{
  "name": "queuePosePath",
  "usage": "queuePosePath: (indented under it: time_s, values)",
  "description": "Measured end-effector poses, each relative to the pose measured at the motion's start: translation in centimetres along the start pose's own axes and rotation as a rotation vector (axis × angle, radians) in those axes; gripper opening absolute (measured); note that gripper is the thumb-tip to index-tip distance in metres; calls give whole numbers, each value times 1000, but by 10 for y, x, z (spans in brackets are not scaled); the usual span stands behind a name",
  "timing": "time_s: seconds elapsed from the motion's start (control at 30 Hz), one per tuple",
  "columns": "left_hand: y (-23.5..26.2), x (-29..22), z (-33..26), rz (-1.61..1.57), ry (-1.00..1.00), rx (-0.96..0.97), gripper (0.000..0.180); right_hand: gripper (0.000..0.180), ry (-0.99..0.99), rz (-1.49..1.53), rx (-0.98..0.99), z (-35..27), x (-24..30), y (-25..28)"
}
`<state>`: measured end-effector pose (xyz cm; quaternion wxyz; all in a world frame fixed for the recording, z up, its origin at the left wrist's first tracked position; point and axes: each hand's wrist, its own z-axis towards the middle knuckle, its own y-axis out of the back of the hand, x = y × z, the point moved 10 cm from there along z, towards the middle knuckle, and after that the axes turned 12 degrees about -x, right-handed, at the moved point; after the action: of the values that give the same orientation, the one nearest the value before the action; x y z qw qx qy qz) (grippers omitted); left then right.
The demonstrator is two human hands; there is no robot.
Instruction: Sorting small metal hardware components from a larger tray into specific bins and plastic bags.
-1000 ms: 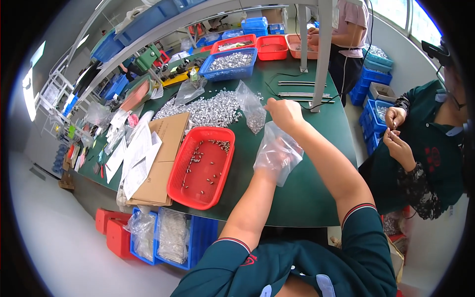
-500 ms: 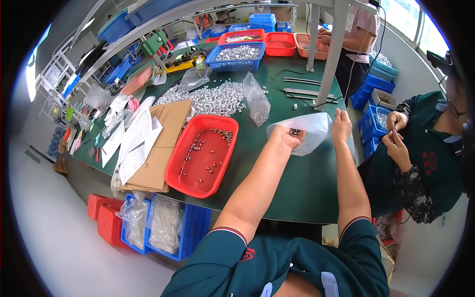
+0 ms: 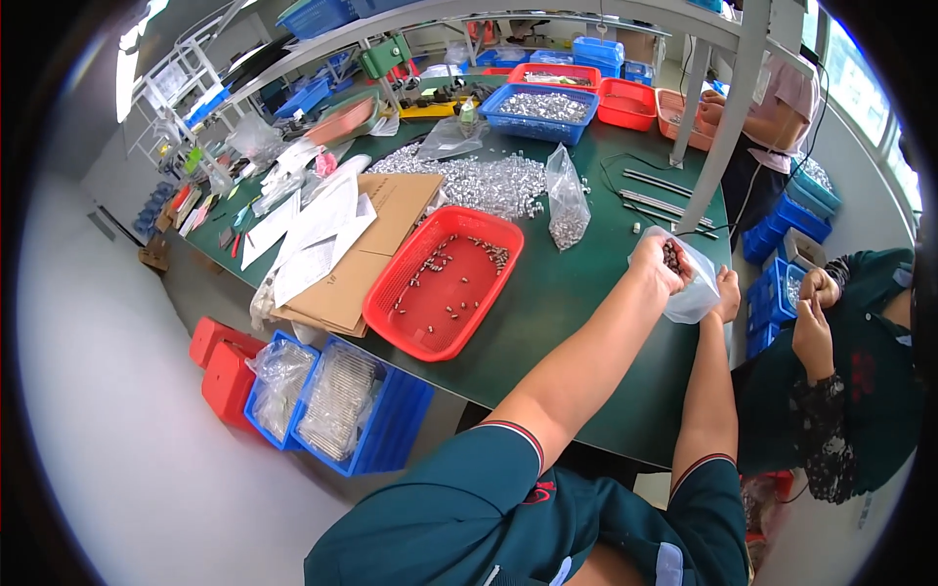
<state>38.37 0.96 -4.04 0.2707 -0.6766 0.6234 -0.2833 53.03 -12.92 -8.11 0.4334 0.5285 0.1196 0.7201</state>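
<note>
My left hand [image 3: 657, 262] is closed around a handful of small dark metal parts [image 3: 672, 257], held at the mouth of a clear plastic bag [image 3: 696, 289]. My right hand [image 3: 727, 293] grips the far side of that bag, holding it up over the right edge of the green table [image 3: 567, 322]. A red plastic basket [image 3: 442, 283] with several loose small parts lies on the table to the left of my hands. Another clear bag [image 3: 567, 210] of silvery parts stands upright behind it.
A heap of silvery parts [image 3: 479, 181] and flat cardboard [image 3: 366, 249] with paper sheets lie at the back left. Blue and red bins [image 3: 543, 107] line the far edge. Blue crates [image 3: 337, 400] sit on the floor. A co-worker's hands [image 3: 816, 308] work at right.
My hands and the bag have shifted right to the table's edge. My left hand has moved to the bag's mouth with parts in it. The view has swung left.
</note>
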Motion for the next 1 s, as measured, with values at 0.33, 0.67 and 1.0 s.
queuePosePath:
  time_s: [0.33,0.67,1.0]
  values:
    - [-2,-15,22,12,-83,20,29,33,40,-126,164,-6,19,-32]
    - [-11,31,-26,198,101,204,21,32,-16,-131,163,26,-12,-40]
    - [96,-13,-126,235,39,239,21,34,-10,189,65,26,-7,11]
